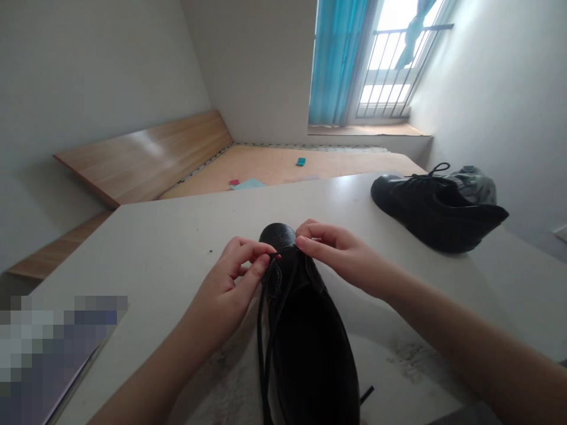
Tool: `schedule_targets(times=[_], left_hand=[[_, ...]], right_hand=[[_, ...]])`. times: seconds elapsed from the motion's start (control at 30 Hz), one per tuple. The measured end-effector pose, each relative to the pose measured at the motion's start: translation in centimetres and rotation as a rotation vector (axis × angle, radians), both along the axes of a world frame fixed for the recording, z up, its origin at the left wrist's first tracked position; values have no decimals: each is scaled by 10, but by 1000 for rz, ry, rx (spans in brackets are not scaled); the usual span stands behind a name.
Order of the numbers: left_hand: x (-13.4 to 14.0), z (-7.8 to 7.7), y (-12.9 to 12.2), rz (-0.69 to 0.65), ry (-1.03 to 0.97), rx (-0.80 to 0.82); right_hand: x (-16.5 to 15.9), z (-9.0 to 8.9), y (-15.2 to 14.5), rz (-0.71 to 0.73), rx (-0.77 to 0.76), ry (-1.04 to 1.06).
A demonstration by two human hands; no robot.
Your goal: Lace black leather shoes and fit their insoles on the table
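A black leather shoe (316, 354) sits on the white table with its toe pointing away from me and its dark opening toward me. At its left lacing flap, my left hand (234, 277) pinches the black shoelace (262, 330) between thumb and forefinger. My right hand (330, 251) is closed in a pinch at the right side of the lacing, just behind the toe cap. A short stretch of lace runs across the shoe between both hands. Long lace strands hang down the shoe's left side. The right fingertips partly hide what they grip.
A second black shoe (425, 209), laced with a bow, stands at the right on the white table (177, 248). Behind it lies a grey crumpled item (476, 183). A blurred flat object (53, 360) lies at the left edge. Beyond is a bed (274, 162) beneath a window.
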State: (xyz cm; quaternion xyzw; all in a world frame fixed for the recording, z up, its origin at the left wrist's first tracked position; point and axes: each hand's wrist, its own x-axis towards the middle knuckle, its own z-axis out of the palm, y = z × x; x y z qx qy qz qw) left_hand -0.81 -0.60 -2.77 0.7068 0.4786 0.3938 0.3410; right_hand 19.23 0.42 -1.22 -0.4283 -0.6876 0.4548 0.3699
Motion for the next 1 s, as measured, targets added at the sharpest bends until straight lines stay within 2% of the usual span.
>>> schedule_targets(times=[0.13,0.23,0.3,0.37,0.47,0.6,0.67,0.73,0.8,0.93,1.0], left_hand=[[0,4,2,11,-56,-59],[0,6,1,20,-55,-97],[0,6,1,30,-51,-107],[-1,6,1,34,-45,-113],[-1,5,1,26,-39,-109],[-1,3,1,29,-55,-116],[-1,3,1,39,-55,-122],[-1,3,0,46,-56,-117],[0,3,0,48,-66,-116],[-2,3,0,58,-197,-136],[-5,4,1,79,-318,-129]], right_hand=[[6,4,3,30,-199,260],[17,9,10,-49,-320,523],[27,14,17,-112,-337,628],[38,18,26,-238,-256,528],[53,17,38,-486,-65,246],[63,8,44,-679,150,108],[65,6,43,-771,367,-121],[66,6,41,-844,600,-438],[65,5,41,-820,659,-594],[58,-4,45,-525,399,-417],[51,-10,45,-390,341,-386]])
